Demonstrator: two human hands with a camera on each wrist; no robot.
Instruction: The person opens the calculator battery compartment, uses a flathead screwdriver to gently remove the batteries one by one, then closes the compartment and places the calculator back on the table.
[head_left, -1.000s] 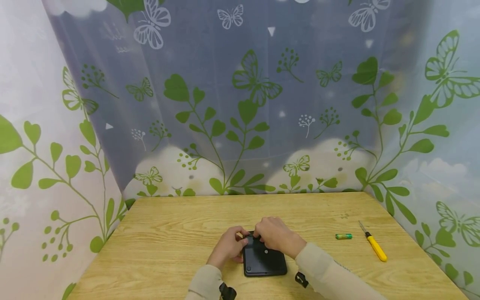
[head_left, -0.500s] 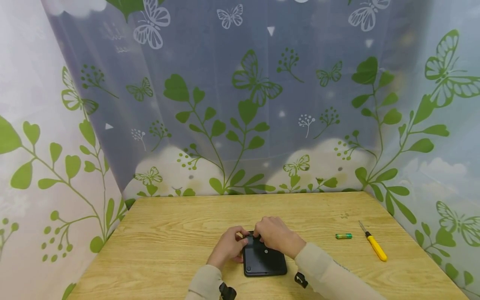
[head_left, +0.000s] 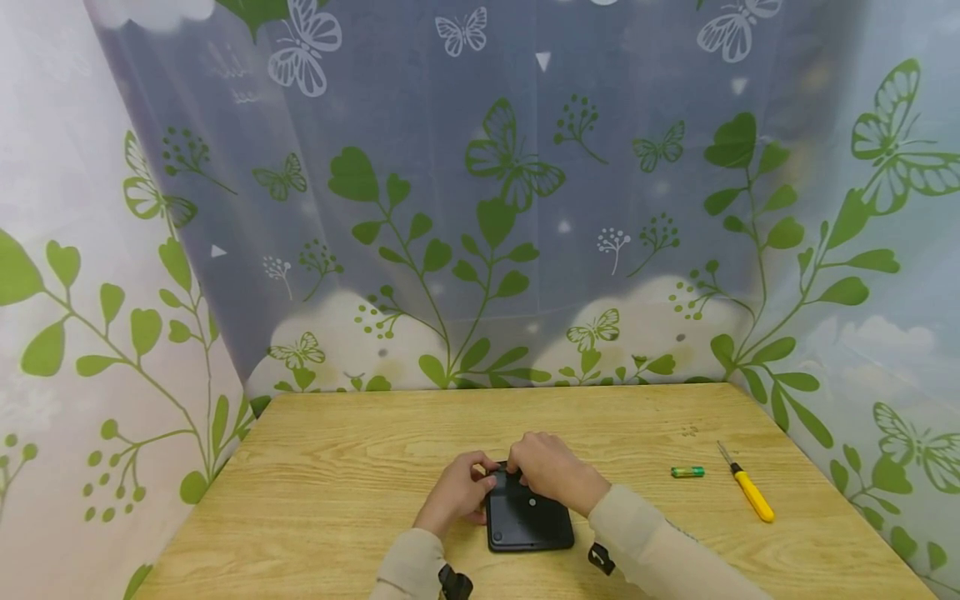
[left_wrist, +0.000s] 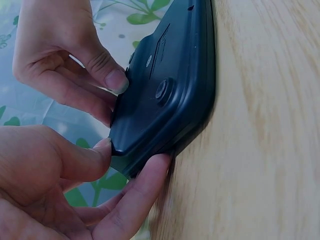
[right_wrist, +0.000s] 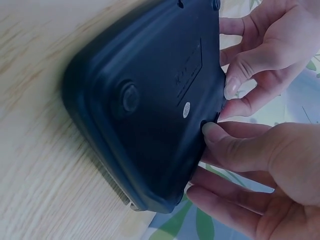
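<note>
A black calculator (head_left: 531, 527) lies back side up near the front of the wooden table, with round rubber feet (right_wrist: 130, 97) and a small white sticker (right_wrist: 186, 110) on its back. At the far left corner my left hand (head_left: 456, 495) pinches it, thumb on the back and fingers along the side and underneath. My right hand (head_left: 553, 471) grips the far edge just beside, its thumb pressing the back and its fingers curled over that edge. In the right wrist view the two thumbs sit close together. The calculator's front faces down, hidden.
To the right lie a green battery (head_left: 687, 472) and a screwdriver (head_left: 752, 497) with a yellow handle, its shaft pointing away. Patterned curtains (head_left: 420, 250) with leaves and butterflies hang behind the table (head_left: 337, 467) and on both sides.
</note>
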